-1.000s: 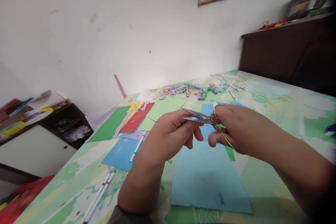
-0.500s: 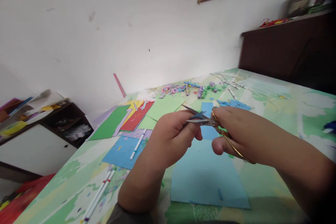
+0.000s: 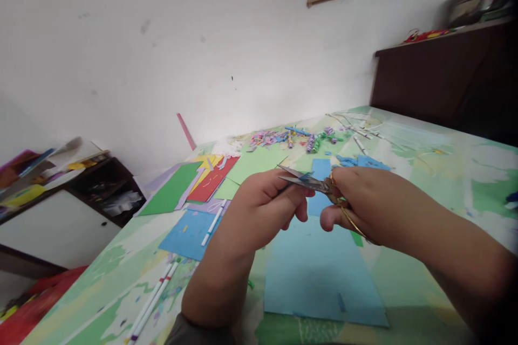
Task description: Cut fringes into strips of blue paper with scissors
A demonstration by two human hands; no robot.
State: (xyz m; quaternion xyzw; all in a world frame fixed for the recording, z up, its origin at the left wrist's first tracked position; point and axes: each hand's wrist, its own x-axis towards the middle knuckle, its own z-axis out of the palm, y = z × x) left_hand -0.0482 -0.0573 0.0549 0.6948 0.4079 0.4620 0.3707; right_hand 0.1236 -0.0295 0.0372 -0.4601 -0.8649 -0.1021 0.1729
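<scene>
My right hand (image 3: 360, 194) is closed round the gold handles of a pair of scissors (image 3: 311, 182), with the blades pointing left. Between the blades shows a small blue paper piece (image 3: 306, 176), pinched in the fingertips of my left hand (image 3: 269, 202); most of it is hidden by the fingers. Below both hands a light blue sheet (image 3: 319, 275) lies on the table, with a narrow blue scrap (image 3: 341, 302) on it. Just beyond my right hand are cut blue paper pieces (image 3: 370, 162).
On the patterned tablecloth (image 3: 109, 280) lie green (image 3: 172, 188), red (image 3: 212, 179) and blue sheets (image 3: 184, 232), plus white pens (image 3: 151, 302). Farther back are paper scraps (image 3: 265, 139) and curled paper pieces (image 3: 313, 143). A dark cabinet (image 3: 437, 75) stands at right, an open shelf (image 3: 103, 183) at left.
The scissor blades opened wider with my right hand drawing back a little, then came closer together again at the blue paper. My left hand stays nearly in place.
</scene>
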